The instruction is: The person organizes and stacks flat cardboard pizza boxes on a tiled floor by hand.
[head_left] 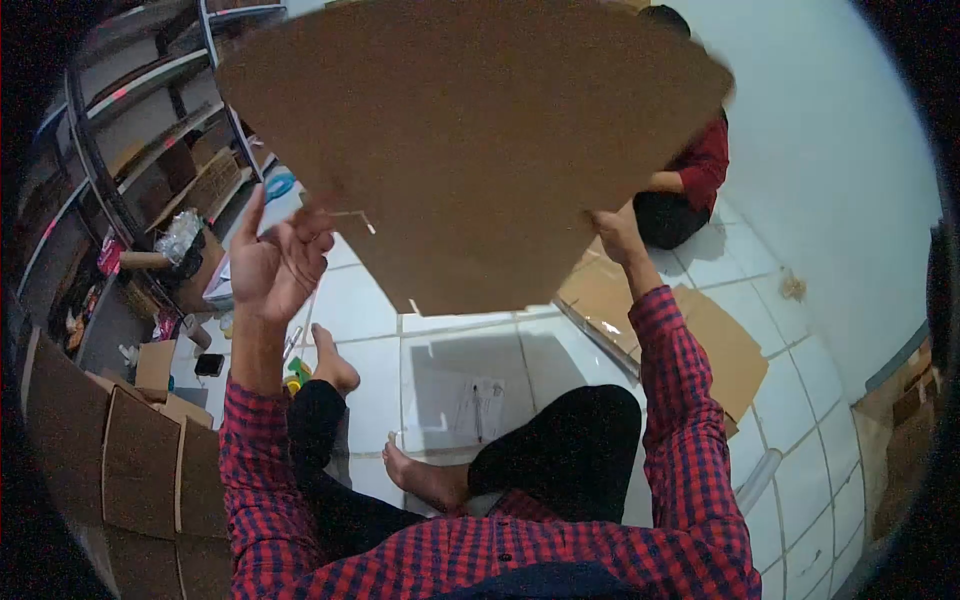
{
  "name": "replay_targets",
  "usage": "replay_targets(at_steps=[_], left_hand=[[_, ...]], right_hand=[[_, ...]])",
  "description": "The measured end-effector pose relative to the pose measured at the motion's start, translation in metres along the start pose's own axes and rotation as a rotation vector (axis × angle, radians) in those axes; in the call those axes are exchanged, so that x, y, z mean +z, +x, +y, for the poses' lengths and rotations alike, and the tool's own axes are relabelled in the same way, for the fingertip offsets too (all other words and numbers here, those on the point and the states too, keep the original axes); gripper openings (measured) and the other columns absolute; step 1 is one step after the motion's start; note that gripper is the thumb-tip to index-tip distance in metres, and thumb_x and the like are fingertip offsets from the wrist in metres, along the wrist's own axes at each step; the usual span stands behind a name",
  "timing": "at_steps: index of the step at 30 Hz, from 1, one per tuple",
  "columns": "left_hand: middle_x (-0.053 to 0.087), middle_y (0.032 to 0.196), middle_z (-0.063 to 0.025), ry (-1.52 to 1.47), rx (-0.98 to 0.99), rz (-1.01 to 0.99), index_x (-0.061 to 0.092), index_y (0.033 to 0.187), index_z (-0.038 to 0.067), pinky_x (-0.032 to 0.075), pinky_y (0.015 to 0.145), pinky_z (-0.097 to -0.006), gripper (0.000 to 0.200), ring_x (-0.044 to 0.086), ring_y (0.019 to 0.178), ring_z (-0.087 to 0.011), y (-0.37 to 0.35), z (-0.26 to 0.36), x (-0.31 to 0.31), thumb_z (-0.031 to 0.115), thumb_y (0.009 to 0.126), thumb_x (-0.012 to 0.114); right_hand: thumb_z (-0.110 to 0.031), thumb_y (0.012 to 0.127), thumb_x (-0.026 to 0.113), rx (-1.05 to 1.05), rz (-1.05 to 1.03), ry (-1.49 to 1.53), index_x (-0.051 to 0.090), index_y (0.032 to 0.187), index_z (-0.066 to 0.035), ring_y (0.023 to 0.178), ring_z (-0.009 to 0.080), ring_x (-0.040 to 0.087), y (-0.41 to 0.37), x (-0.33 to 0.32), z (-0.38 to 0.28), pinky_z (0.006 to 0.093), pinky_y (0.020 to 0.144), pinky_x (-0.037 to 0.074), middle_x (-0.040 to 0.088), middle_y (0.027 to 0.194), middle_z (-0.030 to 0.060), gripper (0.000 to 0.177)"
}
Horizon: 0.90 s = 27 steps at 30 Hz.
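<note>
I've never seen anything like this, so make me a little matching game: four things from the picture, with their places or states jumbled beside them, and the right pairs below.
Column one
1. Large cardboard sheet
2. Left hand
3. Right hand
4. White paper

Column two
A. Closed on an edge, sleeve in red and dark checks
B. Lying flat on the floor tiles
C. Brown, held up in front of the person
D. Open, with its palm showing

Right pairs: 1-C, 2-D, 3-A, 4-B
</note>
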<state>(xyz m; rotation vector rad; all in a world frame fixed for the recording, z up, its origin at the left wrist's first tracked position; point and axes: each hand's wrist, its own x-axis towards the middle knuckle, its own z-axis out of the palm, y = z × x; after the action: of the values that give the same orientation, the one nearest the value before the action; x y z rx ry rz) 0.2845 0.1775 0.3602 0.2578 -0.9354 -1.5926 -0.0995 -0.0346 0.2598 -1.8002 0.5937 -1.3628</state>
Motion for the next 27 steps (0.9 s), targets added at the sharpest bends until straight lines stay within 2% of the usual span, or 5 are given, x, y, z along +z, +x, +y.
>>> replay_targets(at_steps=[4, 8, 17, 22, 27], left_hand=[[0.058, 0.099, -0.0066, 1.227, 0.688, 0.697, 0.044, 0.128, 0.003, 0.041, 0.073, -0.024, 0.06, 0.056, 0.087, -0.0159, 0.019, 0.005, -0.038, 0.041, 0.083, 0.058], [0.059, 0.108, -0.0094, 1.127, 0.135, 0.211, 0.052, 0.119, 0.003, 0.04, 0.091, -0.0316, 0.053, 0.054, 0.101, -0.0176, 0.039, -0.036, -0.076, 0.026, 0.075, 0.072], [0.064, 0.095, -0.0107, 0.652, 0.111, 0.196, 0.056, 0.106, -0.005, 0.052, 0.068, -0.0262, 0.033, 0.064, 0.077, -0.0151, 0.043, -0.086, -0.027, 0.017, 0.082, 0.064], [0.064, 0.092, -0.0093, 0.577, 0.059, 0.324, 0.055, 0.107, -0.004, 0.052, 0.065, -0.0257, 0.032, 0.064, 0.074, -0.0143, 0.019, -0.091, -0.036, 0.016, 0.083, 0.061], [0.065, 0.092, -0.0095, 0.551, 0.049, 0.265, 0.057, 0.104, -0.004, 0.053, 0.064, -0.0259, 0.028, 0.064, 0.074, -0.0146, 0.013, -0.075, -0.052, 0.016, 0.084, 0.059]], right_hand=[[-0.013, 0.085, 0.057, 0.051, 0.154, 0.128, 0.059, 0.097, 0.001, 0.065, 0.0151, 0.062, -0.001, -0.01, -0.074, 0.0288, 0.058, 0.052, 0.063, 0.078, 0.0073, 0.019], [-0.016, 0.089, 0.055, 0.334, 0.032, 0.282, 0.051, 0.112, 0.006, 0.083, 0.0159, 0.063, -0.007, -0.029, -0.121, 0.0286, 0.068, 0.054, 0.062, 0.097, 0.0114, 0.032], [-0.021, 0.092, 0.045, 0.459, -0.202, 1.017, 0.049, 0.118, 0.004, 0.088, 0.0216, 0.064, -0.039, -0.079, -0.157, 0.0339, 0.072, 0.056, 0.061, 0.108, 0.016, 0.036], [-0.014, 0.087, 0.056, 0.465, -0.056, 0.369, 0.052, 0.112, 0.004, 0.087, 0.0155, 0.064, -0.092, -0.048, -0.136, 0.0291, 0.074, 0.054, 0.062, 0.105, 0.0107, 0.031], [-0.009, 0.085, 0.06, 0.426, -0.024, 0.368, 0.053, 0.11, 0.003, 0.091, 0.0141, 0.063, -0.081, -0.023, -0.128, 0.0277, 0.077, 0.053, 0.062, 0.105, 0.0095, 0.029]])
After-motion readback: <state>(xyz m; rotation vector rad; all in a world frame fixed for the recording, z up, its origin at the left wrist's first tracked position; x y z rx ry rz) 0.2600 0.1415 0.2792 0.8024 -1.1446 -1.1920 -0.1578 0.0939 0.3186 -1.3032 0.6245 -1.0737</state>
